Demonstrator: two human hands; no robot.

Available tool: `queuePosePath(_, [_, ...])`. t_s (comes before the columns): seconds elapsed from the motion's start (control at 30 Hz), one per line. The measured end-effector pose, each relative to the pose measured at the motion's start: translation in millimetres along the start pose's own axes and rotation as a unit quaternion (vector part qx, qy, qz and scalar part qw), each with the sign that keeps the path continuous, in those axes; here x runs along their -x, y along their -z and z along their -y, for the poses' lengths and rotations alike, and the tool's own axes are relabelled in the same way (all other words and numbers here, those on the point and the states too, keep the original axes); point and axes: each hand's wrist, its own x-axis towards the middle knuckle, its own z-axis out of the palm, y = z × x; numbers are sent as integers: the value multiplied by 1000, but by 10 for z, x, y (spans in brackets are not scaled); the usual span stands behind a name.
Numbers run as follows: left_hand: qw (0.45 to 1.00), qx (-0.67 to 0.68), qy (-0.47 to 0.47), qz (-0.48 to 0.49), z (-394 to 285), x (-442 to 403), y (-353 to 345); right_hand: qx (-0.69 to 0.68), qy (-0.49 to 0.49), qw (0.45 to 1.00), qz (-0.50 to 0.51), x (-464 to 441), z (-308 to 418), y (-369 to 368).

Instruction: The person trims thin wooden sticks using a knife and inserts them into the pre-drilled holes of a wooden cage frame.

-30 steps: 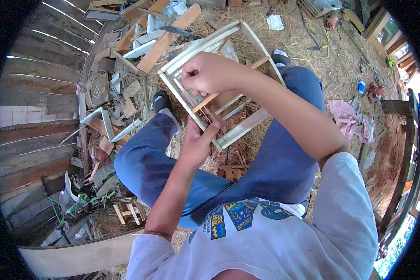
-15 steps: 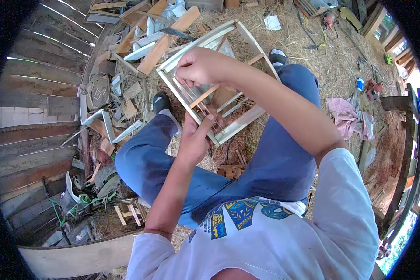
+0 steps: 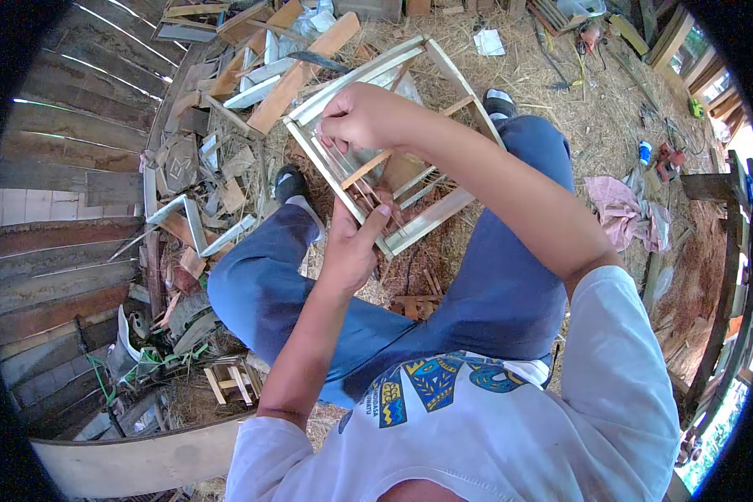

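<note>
A box-shaped wooden frame of pale slats, with thinner cross bars inside, is tilted between my knees. My left hand is closed round its near left side, thumb on top and fingers mostly hidden beneath. Over the far left part of the frame, my right hand is closed in a pinch. Thin sticks or strands run below its fingertips, but what exactly they hold is too small to make out. One orange-brown cross bar lies between my two hands.
Scrap boards are heaped at the far left, beside a plank wall. A white angled wooden piece rests on the left. Pink cloth, a blue can and a red tool lie on the straw-covered ground at right.
The wooden frame has shifted very slightly, its left corner moving up and right. My right hand has moved a little with it, still pinched; my left hand keeps its grip.
</note>
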Motion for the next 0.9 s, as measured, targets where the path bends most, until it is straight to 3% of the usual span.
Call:
queuePosePath(0.6, [1000, 2, -10, -5, 0, 19, -50, 61, -20, 996, -65, 1, 12, -56])
queuePosePath(0.9, [997, 74, 10, -19, -18, 11, -69, 79, 2, 995, -56, 45, 1, 5])
